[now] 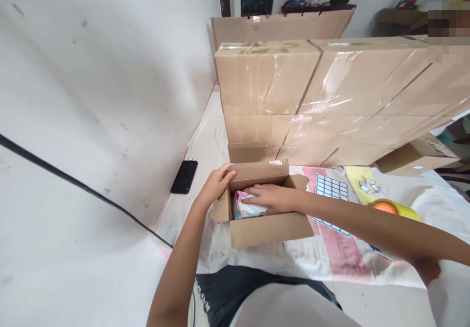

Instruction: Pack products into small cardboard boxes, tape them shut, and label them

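Note:
An open cardboard box (271, 230) stands on the cloth-covered table, its flaps folded outward. My left hand (219, 182) grips the box's far left corner, with the thumb over the edge. Inside the box lies a shiny pink, white and blue plastic packet (242, 208). My right hand (270, 197) reaches into the box from the right and lies on top of the packet, fingers stretched out and a little apart. The packet's right part is hidden under that hand.
A tall taped cardboard wall (330, 92) stands behind the box. A black phone (184, 176) lies at left by the white wall. To the right are blue-bordered label sheets (332, 187), a yellow tape roll (407, 213), a yellow card (354, 182) with white bits and another carton (418, 155).

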`<control>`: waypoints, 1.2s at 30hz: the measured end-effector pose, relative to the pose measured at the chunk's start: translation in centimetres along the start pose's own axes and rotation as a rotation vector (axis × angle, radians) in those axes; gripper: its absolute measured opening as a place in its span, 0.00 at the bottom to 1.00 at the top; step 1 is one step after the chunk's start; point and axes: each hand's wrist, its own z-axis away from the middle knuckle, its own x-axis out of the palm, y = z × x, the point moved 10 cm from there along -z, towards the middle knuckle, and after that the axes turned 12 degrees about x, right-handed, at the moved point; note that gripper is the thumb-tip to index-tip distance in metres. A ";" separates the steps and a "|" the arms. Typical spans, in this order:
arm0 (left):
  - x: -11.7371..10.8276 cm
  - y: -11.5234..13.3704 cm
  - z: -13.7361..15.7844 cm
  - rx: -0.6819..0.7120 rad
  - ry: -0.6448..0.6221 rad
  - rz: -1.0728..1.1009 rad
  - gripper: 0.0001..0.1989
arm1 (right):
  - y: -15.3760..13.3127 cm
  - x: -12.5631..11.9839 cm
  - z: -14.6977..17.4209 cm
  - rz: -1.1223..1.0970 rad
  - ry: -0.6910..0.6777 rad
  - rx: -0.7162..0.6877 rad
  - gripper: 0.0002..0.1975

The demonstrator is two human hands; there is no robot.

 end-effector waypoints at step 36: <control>1.5 2.6 11.4 0.037 0.591 -0.077 0.40 | 6.9 -2.1 13.6 -0.962 1.004 0.420 0.30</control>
